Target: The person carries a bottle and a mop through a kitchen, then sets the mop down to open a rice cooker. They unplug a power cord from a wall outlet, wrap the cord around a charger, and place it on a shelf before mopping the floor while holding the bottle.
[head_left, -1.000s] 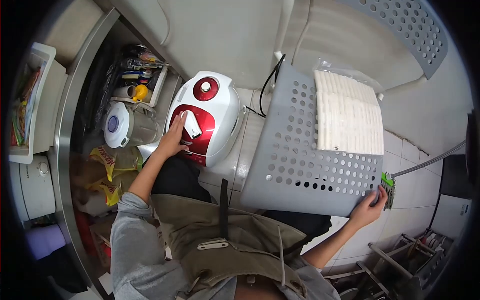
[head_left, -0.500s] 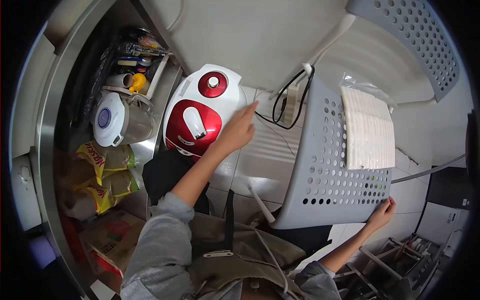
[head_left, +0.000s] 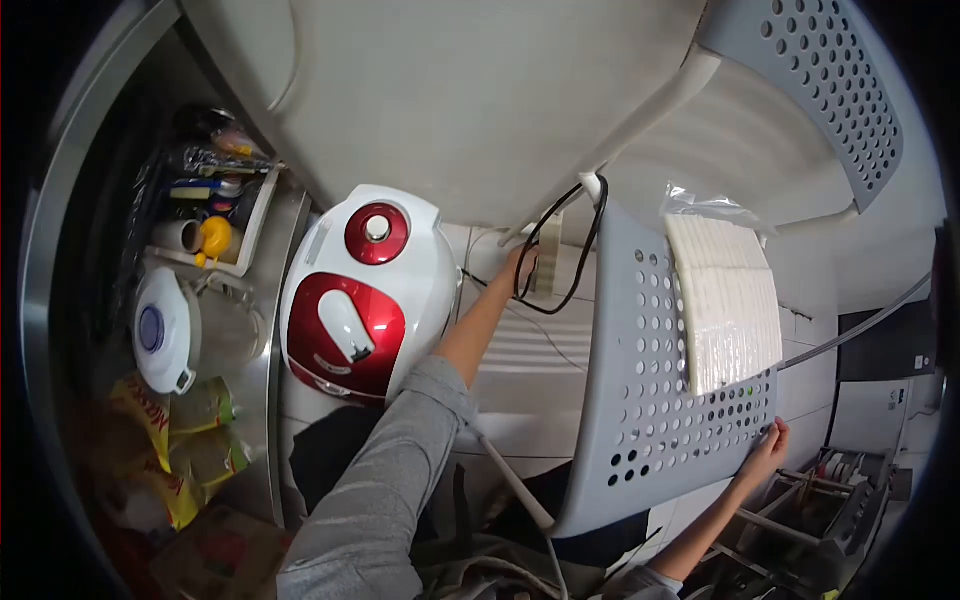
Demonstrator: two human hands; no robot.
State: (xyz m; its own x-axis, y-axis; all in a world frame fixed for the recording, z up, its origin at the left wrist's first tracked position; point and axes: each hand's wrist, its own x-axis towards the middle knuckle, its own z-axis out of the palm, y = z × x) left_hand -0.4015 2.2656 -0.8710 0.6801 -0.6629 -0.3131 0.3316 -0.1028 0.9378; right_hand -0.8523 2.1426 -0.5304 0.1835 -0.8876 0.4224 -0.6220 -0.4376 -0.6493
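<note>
My left hand reaches down past the rice cooker to a pale power strip by the wall. Its fingers are partly hidden there, behind a looped black cord, so I cannot tell what they grip. The white and red rice cooker stands on the floor left of my forearm, its lid closed. My right hand is curled around the edge of a grey perforated chair seat. On that seat lies a clear plastic pack of white, ribbed sticks or rolls.
At left, a metal shelf holds a lidded jug, yellow-labelled packets and a white tray of small items. The chair's perforated backrest rises at upper right. A dish rack stands at lower right.
My left hand has moved from beside the rice cooker down to the power strip. My right hand stays at the seat edge. The view has shifted slightly.
</note>
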